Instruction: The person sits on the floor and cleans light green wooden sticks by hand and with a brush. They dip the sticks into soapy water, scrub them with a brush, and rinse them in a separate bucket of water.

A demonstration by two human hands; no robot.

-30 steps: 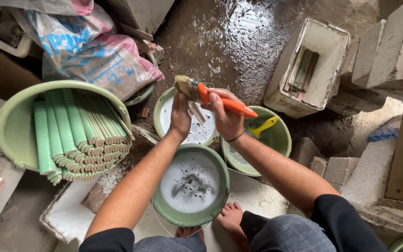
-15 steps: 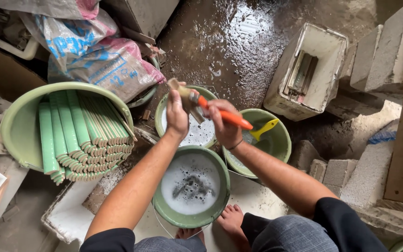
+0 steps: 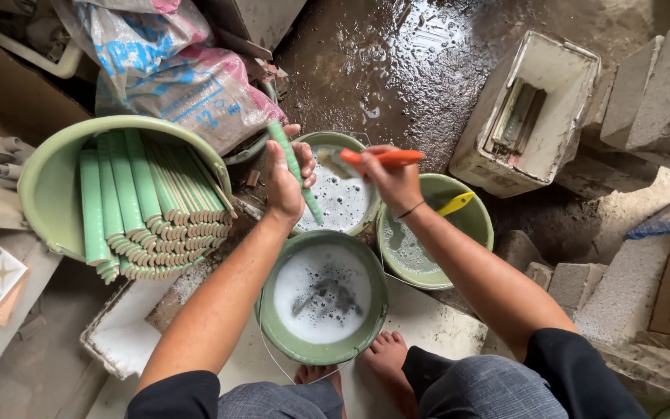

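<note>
My left hand [image 3: 284, 182] grips a long green moulded tile strip [image 3: 296, 174], held slanting over a small green bucket of soapy water [image 3: 343, 203]. My right hand [image 3: 393, 182] holds a brush with an orange handle [image 3: 381, 157], its bristle end against the strip above that bucket. Below my hands stands another green bucket [image 3: 323, 295] with foamy water. To the right a third green bucket [image 3: 436, 229] holds cloudy water and a yellow-handled tool [image 3: 455, 204].
A large green tub [image 3: 48, 178] at the left is packed with several green strips. Printed sacks [image 3: 172, 70] lie behind it. A white mould box [image 3: 533, 109], concrete blocks [image 3: 661, 85] and wet floor are at the right. My bare feet [image 3: 385, 357] rest near the front bucket.
My left hand has turned the green strip into clear view across the bucket. My right hand swung the brush from a downward slant to nearly level, with the bristles on the strip.
</note>
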